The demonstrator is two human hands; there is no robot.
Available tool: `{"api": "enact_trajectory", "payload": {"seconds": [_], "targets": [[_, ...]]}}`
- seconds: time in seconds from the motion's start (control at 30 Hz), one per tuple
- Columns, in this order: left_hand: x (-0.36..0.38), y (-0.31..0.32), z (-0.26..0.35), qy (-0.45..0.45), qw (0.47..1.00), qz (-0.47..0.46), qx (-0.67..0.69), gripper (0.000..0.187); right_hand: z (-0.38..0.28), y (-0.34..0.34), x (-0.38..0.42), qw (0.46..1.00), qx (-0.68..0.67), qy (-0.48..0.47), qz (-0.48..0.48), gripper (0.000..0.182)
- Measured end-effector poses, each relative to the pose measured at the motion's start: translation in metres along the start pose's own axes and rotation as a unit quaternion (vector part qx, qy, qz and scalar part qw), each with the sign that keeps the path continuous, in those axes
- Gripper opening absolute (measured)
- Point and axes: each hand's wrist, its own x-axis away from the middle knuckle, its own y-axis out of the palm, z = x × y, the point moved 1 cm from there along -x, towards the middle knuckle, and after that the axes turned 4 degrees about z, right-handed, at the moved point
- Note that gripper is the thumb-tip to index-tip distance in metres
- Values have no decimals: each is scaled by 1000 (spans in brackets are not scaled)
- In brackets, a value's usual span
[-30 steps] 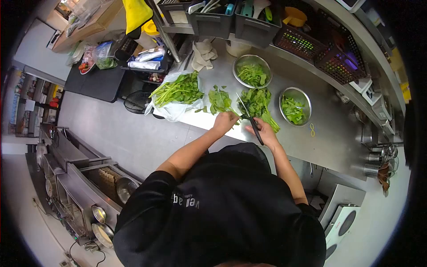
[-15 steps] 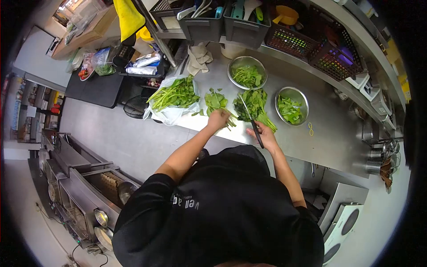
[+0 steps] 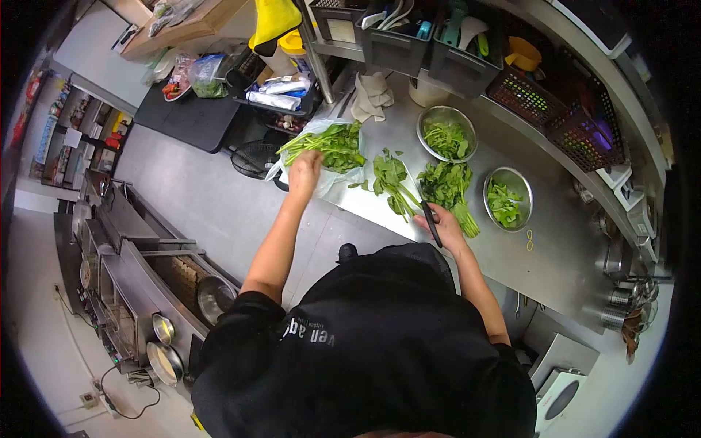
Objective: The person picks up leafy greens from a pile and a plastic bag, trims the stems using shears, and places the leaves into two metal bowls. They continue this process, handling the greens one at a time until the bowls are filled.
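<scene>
My left hand (image 3: pixel 304 167) reaches over to a bunch of leafy greens (image 3: pixel 330 143) lying on a white plastic bag (image 3: pixel 319 179) at the left end of the steel counter (image 3: pixel 555 255); its fingers rest on the stems. My right hand (image 3: pixel 442 221) grips a black-handled knife (image 3: pixel 427 213), blade pointing away over the counter. Between the hands lies a small pile of greens (image 3: pixel 392 177). A bigger heap of greens (image 3: pixel 449 184) sits just beyond the knife.
Two steel bowls with greens stand on the counter, one at the back (image 3: pixel 447 133), one at the right (image 3: pixel 507 199). A folded cloth (image 3: pixel 371 95) lies near the back. Bins and baskets (image 3: pixel 467 66) line the shelf behind. Steel kitchen equipment (image 3: pixel 146 285) stands across the aisle.
My left hand left the small pile of greens and moved left to the bunch on the plastic bag. My right hand stayed put with the knife. The view shifted.
</scene>
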Motion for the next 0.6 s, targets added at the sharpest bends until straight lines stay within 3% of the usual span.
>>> {"api": "enact_trajectory", "payload": {"seconds": [0.17,0.23,0.27,0.3,0.37,0.4,0.47,0.5,0.53,0.57,0.6], "targets": [[-11,20,-48,-43,994,60,-78,10,-3,4,-3,999,31,10,-5,62],[-10,36,-67,-52,986,14,-155,11,-3,4,-2,999,40,6,1,62],[-10,45,-74,-85,983,-44,-159,21,-3,2,-2,999,34,10,-1,62],[-12,42,-61,-82,983,-47,-155,21,-3,1,0,1000,27,14,-2,62],[-15,17,-5,-31,965,61,-254,34,-5,-5,6,1000,22,16,15,62],[-13,12,15,-23,973,62,-222,43,-4,-8,8,999,19,15,28,61],[4,21,47,14,996,50,-74,40,14,-11,7,998,-19,24,50,60],[18,41,49,76,996,16,33,30,22,-12,8,996,-55,29,67,59],[34,53,75,42,991,-56,118,17,22,-14,10,995,-56,32,70,59],[56,88,76,-34,971,-177,157,26,22,-15,13,994,-77,42,60,58],[67,104,89,-51,948,-254,184,26,22,-17,15,993,-97,52,51,58]]}}
